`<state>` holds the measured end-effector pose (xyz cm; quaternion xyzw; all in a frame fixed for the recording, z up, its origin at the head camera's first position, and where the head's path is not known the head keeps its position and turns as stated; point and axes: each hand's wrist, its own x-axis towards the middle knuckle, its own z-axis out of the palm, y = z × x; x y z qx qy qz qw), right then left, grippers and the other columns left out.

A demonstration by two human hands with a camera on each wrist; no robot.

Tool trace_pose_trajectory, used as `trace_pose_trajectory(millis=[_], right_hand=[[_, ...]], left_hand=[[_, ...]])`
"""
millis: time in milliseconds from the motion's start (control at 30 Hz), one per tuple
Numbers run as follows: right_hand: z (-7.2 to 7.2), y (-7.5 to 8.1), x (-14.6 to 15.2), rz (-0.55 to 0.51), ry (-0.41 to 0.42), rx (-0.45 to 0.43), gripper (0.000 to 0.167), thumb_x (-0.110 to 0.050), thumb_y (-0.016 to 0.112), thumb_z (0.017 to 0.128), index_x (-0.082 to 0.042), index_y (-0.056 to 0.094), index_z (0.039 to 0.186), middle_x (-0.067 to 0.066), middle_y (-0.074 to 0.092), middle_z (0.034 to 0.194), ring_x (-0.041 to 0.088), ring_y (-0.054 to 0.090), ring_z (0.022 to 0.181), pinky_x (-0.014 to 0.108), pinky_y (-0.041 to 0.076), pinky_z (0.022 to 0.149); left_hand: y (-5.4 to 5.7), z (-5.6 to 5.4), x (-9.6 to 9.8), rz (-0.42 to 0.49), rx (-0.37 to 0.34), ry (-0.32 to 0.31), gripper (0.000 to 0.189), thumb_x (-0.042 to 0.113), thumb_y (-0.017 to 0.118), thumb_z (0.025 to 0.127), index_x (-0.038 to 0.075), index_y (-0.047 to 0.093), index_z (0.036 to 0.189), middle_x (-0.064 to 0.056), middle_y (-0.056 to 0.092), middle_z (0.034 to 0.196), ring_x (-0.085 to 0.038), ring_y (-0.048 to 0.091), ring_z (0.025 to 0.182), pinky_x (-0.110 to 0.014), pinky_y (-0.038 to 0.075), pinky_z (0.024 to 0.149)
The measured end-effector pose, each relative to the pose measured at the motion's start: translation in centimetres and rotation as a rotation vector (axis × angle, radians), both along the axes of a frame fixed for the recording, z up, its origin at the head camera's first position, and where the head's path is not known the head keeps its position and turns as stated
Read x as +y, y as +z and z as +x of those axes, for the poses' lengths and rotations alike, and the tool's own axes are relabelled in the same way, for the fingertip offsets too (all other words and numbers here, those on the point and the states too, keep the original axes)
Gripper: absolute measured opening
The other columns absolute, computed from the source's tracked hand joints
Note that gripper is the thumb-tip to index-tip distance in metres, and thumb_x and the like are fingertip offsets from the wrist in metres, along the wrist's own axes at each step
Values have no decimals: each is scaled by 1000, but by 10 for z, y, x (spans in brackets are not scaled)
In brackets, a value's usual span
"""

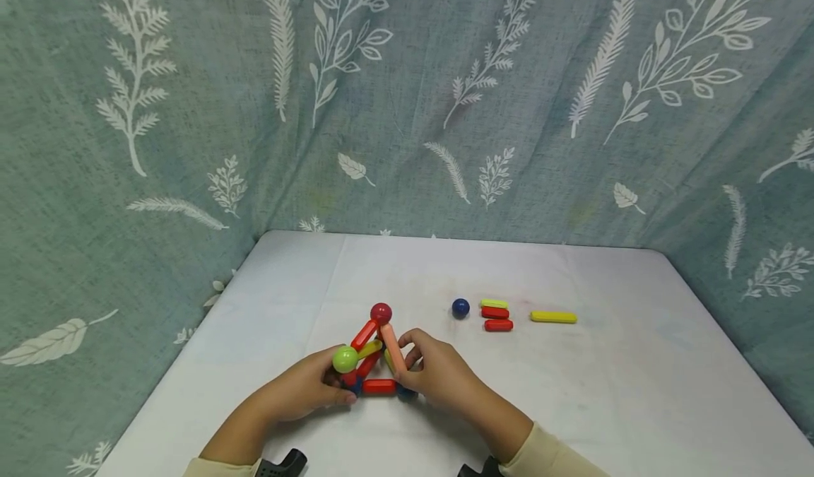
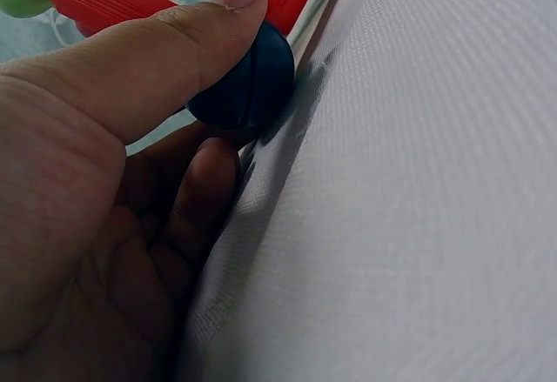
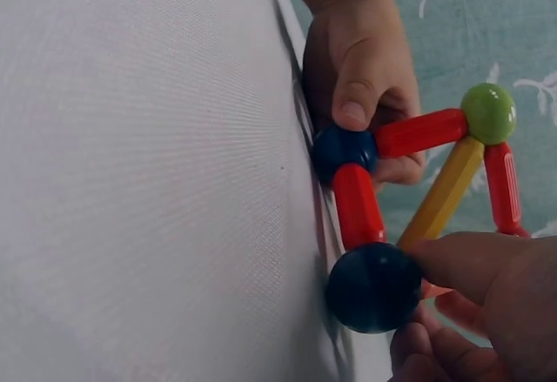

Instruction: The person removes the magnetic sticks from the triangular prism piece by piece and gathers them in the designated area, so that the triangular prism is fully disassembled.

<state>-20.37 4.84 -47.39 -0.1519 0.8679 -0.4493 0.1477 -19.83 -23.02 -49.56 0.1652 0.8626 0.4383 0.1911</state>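
Observation:
A frame of coloured sticks and balls stands on the white tabletop in front of me. It has a red ball (image 1: 381, 314) on top, a green ball (image 1: 345, 359) at left and a short red stick (image 1: 379, 386) along its near bottom side. My left hand (image 1: 304, 391) grips the blue ball (image 2: 246, 82) at the near left corner, thumb pressed over it. With thumb and fingers, my right hand (image 1: 441, 374) pinches the lower end of an orange stick (image 1: 393, 348), right beside another dark blue ball (image 3: 374, 288). A yellow stick (image 3: 442, 192) slants down from the green ball.
Behind and right of the frame lie a loose blue ball (image 1: 461, 309), a short yellow-green stick (image 1: 493, 304), two short red sticks (image 1: 499, 326) and a longer yellow stick (image 1: 553, 317). A leaf-patterned green cloth (image 1: 407, 109) hangs around the table.

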Motion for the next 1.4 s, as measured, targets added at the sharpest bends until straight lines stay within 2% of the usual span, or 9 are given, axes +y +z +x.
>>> trace_pose_trajectory(millis=[333,500,800,1033,1233,1400], right_hand=[[2,-1,-2,-3,7,-1,38,-19,80,93,-27,62,125,-9,68,90,15,62,75,30,52,62],[2,-2,1,-26,1,-34,41,-14,76,93,-25,64,130,-6,70,93,17,64,70,32,55,57],[-3,-3,5,9,-40,-70,49,-7,74,90,-16,68,138,-1,71,99,20,63,81,31,55,59],[-5,-4,5,72,-11,-24,41,-9,74,93,-14,73,133,-4,72,95,18,61,85,26,52,60],[-5,-2,4,127,8,15,42,-11,74,94,-13,71,136,-5,67,91,17,59,80,26,50,58],[-5,-2,7,184,33,45,40,-13,74,94,-14,72,134,-4,65,92,16,57,79,27,48,62]], left_hand=[[-2,1,-1,-20,-9,19,72,33,92,80,24,58,142,1,67,105,-21,60,92,-31,50,78],[-3,2,-1,-28,-6,24,72,33,93,78,23,59,141,1,67,104,-21,59,91,-32,50,78],[-3,2,-2,-2,-2,-3,59,31,93,78,20,62,128,-1,64,95,-20,59,84,-31,51,70],[-2,2,-2,8,-6,-8,56,30,92,78,21,61,124,-2,63,95,-20,59,83,-31,51,70],[-1,2,-2,4,4,-7,56,32,92,78,20,61,123,-1,63,93,-20,58,83,-31,50,69],[-1,1,-2,-23,31,-8,68,35,92,79,22,60,138,2,66,105,-20,58,93,-32,51,81]])
